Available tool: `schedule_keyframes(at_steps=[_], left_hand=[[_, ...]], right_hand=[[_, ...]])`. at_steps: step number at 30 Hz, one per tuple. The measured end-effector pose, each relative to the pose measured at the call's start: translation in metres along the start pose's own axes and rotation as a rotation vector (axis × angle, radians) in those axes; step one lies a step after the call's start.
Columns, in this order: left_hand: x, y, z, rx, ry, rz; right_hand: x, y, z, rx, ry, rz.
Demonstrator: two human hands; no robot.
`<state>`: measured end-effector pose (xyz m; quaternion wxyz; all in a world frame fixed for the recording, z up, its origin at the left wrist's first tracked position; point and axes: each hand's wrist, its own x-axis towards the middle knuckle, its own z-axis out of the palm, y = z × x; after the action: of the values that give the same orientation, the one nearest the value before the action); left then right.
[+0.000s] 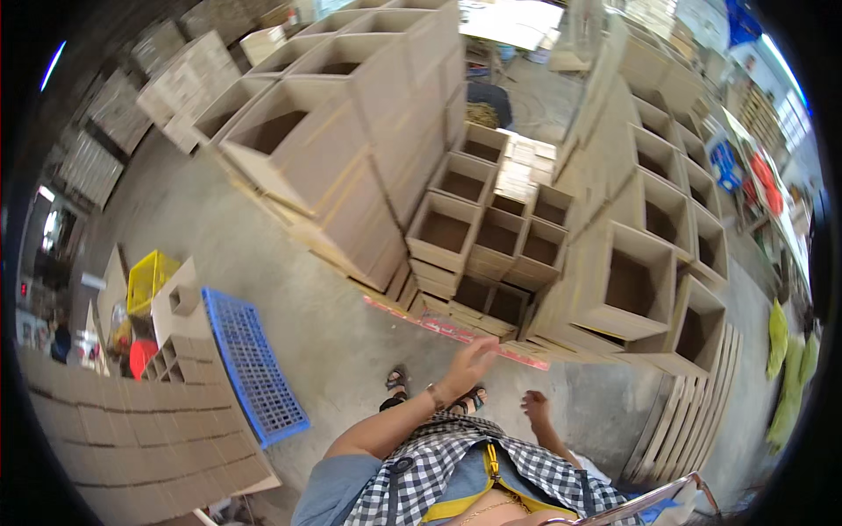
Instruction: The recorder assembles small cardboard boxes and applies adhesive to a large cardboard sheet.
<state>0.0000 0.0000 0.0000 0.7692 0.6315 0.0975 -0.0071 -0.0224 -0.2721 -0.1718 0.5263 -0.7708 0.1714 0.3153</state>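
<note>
Left of the low box cluster [487, 263], a tall stack of open-topped boxes [351, 149]; right of it, another box stack [586, 296]. Behind it, a tub [496, 98]. At its far end, a pile of small flat pieces [526, 167]. To its near left, a plastic crate [256, 368]; farther left, a basket [151, 282]. To its near right, a slatted pallet [688, 421]; farther right, sacks [794, 368].

Open boxes [497, 233]: pale brown, square, with the tops open and the darker insides visible.
Their pose: upright, mouths facing up, placed close together in rows.
Their level: uneven; the nearest boxes sit lower than those behind them.
Red strip [445, 328]: long, narrow, with pale marks, lying along the near edge of the boxes.
</note>
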Motion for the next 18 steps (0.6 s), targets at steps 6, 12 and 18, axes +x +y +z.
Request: schedule_keyframes(at_steps=[6, 12, 18], left_hand=[[-0.099, -0.028, -0.166, 0.045, 0.245, -0.243], [-0.156, 0.094, -0.311, -1.216, 0.491, 0.381], [-0.205, 0.155, -0.442, -1.134, 0.418, 0.590]], right_hand=[[-0.001, -0.071, 0.121, -0.333, -0.429, -0.191], [-0.008, -0.173, 0.264, -0.754, -0.601, -0.568], [-0.044, -0.277, 0.485, -0.730, -0.697, -1.169]])
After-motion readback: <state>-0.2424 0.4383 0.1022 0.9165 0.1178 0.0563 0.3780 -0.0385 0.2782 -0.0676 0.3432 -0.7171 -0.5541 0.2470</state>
